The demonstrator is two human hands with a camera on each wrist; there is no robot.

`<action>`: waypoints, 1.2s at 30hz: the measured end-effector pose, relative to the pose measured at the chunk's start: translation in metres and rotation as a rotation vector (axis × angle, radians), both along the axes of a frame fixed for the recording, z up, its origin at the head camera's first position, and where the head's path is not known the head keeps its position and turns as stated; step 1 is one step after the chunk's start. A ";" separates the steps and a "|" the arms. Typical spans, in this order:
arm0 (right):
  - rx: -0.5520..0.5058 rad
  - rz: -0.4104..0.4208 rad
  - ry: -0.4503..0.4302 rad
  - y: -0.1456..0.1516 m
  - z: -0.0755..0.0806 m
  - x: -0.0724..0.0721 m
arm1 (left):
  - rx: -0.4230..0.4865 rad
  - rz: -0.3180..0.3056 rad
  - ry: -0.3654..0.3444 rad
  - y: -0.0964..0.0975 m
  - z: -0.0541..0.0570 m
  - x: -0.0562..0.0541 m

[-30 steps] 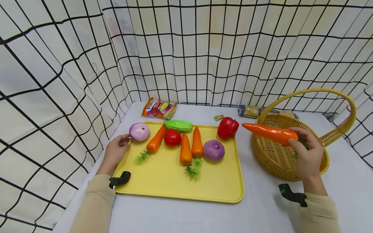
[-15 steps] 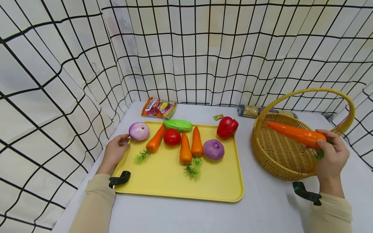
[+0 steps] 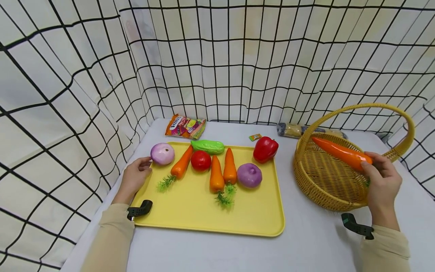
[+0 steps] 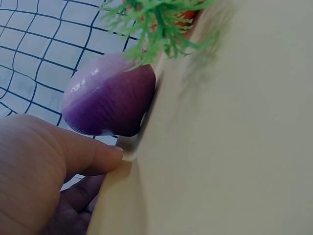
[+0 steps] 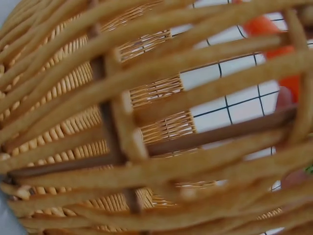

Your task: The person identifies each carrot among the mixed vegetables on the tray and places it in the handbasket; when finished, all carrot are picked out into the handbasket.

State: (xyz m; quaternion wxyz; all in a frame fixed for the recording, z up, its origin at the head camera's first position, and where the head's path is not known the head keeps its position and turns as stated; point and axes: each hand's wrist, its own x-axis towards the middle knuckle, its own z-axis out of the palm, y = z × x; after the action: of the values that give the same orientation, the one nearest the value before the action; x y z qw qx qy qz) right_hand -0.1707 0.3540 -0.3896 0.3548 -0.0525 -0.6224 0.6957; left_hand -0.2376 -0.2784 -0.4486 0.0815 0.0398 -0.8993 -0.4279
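My right hand (image 3: 384, 185) grips a large orange carrot (image 3: 340, 152) by its thick end, holding it tilted over the opening of a wicker basket (image 3: 306, 180). The carrot's tip points up to the far left; its green top is mostly hidden by the hand. Through the basket's weave (image 5: 58, 98) in the right wrist view, a red-orange strip of the carrot (image 5: 264, 29) shows. At the left, my left hand (image 3: 134, 178) pinches the rim of a yellow tray (image 3: 190, 213), thumb on the rim. A pale purple onion (image 4: 110, 98) sits just beyond that thumb (image 4: 93, 156).
Several carrots (image 3: 216, 176), a tomato (image 3: 201, 161), a green cucumber-like vegetable (image 3: 208, 146), a purple onion (image 3: 249, 175) and a red bell pepper (image 3: 265, 149) lie on the tray. Behind are a snack bag (image 3: 185, 127), a small wrapper (image 3: 255, 137) and a long package (image 3: 291, 130), before a black net.
My right hand has carried the carrot rightward over the basket, then shifted slightly back left, with the carrot tilting more steeply. The left hand and the tray have stayed in place.
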 end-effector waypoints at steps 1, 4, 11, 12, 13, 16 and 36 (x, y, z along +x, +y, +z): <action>-0.004 0.006 -0.027 0.000 0.000 0.000 | 0.001 -0.002 0.001 0.001 0.000 -0.001; 0.004 0.023 -0.112 0.002 0.001 0.001 | 0.007 -0.008 0.002 0.002 0.000 -0.003; 0.141 0.127 -0.273 0.012 -0.005 0.004 | -0.008 -0.008 0.006 0.004 -0.001 -0.005; 0.202 0.122 -0.316 0.013 -0.005 0.004 | -0.009 0.001 0.008 0.005 -0.001 -0.005; 0.273 0.111 -0.362 0.014 -0.006 0.004 | -0.008 0.002 0.007 0.005 -0.001 -0.005; 0.457 0.101 -0.464 0.016 -0.007 0.003 | -0.003 -0.002 -0.001 0.004 -0.001 -0.005; 0.979 0.213 -0.644 0.002 -0.007 -0.005 | 0.021 -0.015 -0.034 -0.001 -0.003 0.000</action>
State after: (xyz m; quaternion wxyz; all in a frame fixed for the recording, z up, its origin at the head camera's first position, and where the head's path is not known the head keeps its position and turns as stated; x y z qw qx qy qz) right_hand -0.1752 0.3564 -0.3964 0.0593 -0.0286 -0.9490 0.3085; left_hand -0.2373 -0.2793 -0.4513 0.0626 0.0414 -0.8963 -0.4370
